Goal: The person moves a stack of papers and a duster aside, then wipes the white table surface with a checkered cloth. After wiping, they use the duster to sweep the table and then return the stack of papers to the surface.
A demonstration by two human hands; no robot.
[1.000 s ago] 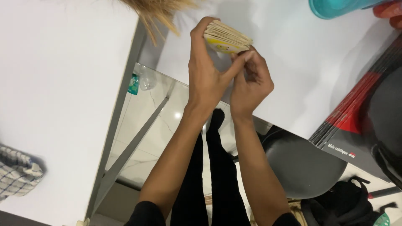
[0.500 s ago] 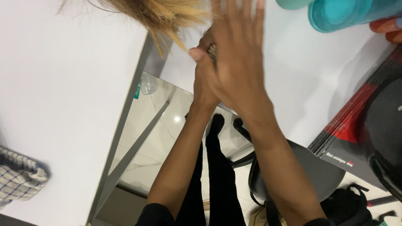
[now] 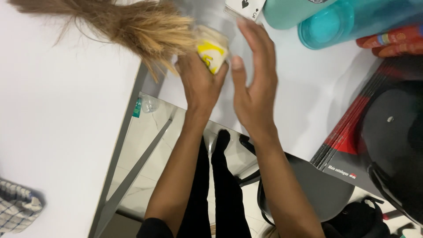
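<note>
My left hand [image 3: 200, 83] grips a stack of playing cards [image 3: 211, 50] with a yellow and white face, held over the near edge of a white table [image 3: 304, 97]. My right hand [image 3: 253, 83] hovers just to the right of the stack, fingers spread and holding nothing. A single white playing card [image 3: 245, 8] with black pips lies on the table at the top edge of the view, just beyond my right fingertips. A tuft of blond-brown hair [image 3: 128, 24] hangs across the upper left and hides part of the stack.
A teal bottle [image 3: 348, 22] lies at the top right by an orange-red item [image 3: 396, 42]. A stack of dark and red booklets [image 3: 352, 132] and a black helmet [image 3: 396, 141] sit at the right. Another white table [image 3: 57, 123] fills the left, with checked cloth [image 3: 17, 207] at its lower corner.
My right hand has come off the stack, opened wide and dropped back beside it. The view has shifted so the single card and teal bottle show at the top.
</note>
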